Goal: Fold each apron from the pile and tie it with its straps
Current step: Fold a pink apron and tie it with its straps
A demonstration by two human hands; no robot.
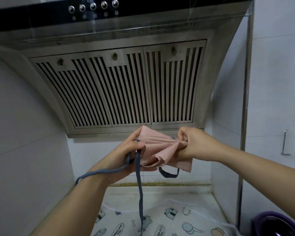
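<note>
The apron (158, 147) is plain salmon pink, its straps (140, 184) slate blue. Above the apron, the range hood (119, 92) is dull silver with dark slots. Below the apron, a white cover (169, 218) bears grey-blue cartoon prints.

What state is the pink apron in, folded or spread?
Folded: the pink apron is a small layered bundle gripped by the left hand and right hand.

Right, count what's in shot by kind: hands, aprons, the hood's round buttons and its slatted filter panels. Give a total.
Bare hands: 2 (left hand, right hand)
Pink cloth apron: 1
Round silver buttons on the steel range hood: 5
Slatted metal filter panels: 3
Total: 11
</note>
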